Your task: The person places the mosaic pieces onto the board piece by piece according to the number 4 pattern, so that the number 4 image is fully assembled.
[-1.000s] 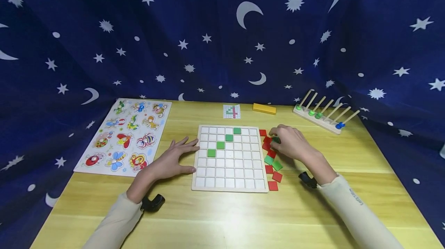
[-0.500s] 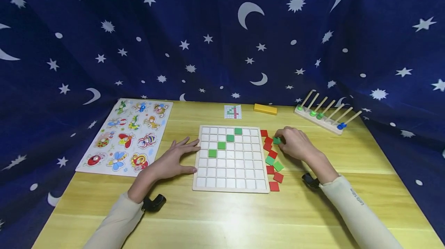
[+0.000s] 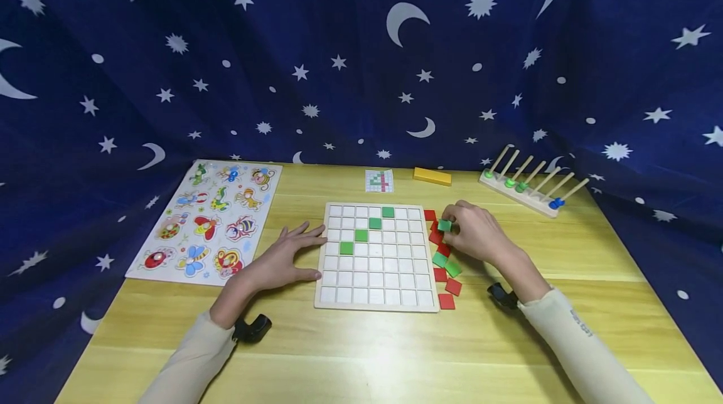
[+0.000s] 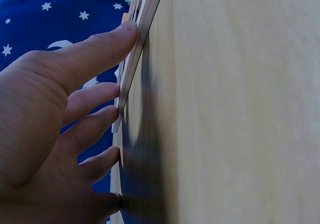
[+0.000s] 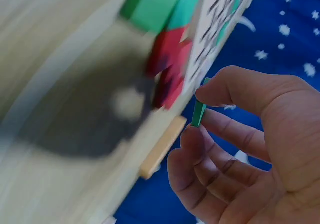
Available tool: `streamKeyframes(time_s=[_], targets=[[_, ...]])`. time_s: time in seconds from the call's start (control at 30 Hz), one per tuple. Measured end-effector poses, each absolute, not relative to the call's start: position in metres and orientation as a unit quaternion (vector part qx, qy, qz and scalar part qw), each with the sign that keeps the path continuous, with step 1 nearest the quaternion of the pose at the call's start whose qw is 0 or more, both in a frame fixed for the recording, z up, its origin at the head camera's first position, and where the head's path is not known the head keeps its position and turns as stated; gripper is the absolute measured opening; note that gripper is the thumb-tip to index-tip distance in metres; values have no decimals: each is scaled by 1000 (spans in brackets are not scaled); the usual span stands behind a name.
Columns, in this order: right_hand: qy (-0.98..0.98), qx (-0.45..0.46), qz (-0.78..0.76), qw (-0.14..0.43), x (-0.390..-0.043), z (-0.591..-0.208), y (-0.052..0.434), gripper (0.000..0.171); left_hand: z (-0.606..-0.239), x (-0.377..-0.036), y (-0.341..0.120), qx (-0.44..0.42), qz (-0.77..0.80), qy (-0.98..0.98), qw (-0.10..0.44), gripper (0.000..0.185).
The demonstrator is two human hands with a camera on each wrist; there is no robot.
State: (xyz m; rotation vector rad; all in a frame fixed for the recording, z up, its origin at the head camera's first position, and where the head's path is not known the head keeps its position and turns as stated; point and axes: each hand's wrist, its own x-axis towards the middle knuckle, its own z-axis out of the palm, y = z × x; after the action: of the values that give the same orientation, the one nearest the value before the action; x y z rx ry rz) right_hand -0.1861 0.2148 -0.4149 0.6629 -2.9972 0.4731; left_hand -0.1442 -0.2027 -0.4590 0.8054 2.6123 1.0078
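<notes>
- Right hand pinches a thin square green wooden tile between thumb and fingertips, raised just off the counter, just beside the right edge of the white gridded wooden board; the right wrist view shows the tile edge-on in that grip.
- Left hand lies flat, fingers straight, tips touching the board's left edge; it grasps nothing.
- Four green squares sit in the board's cells in a diagonal step.
- Loose flat red and green tiles are scattered on the pale wood-grain counter, close along the board's right side.
- Small dark lettering on the right cream sleeve, too small to read.
</notes>
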Motion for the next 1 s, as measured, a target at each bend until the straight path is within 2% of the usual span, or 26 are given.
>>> streamKeyframes(time_s=[0.57, 1.0], targets=[[-934, 300, 185, 53, -161, -416, 161, 23, -459, -145, -204, 274, 344, 891, 114, 71], [-922, 332, 196, 36, -150, -426, 123, 23, -459, -145, -203, 275, 348, 888, 119, 71]])
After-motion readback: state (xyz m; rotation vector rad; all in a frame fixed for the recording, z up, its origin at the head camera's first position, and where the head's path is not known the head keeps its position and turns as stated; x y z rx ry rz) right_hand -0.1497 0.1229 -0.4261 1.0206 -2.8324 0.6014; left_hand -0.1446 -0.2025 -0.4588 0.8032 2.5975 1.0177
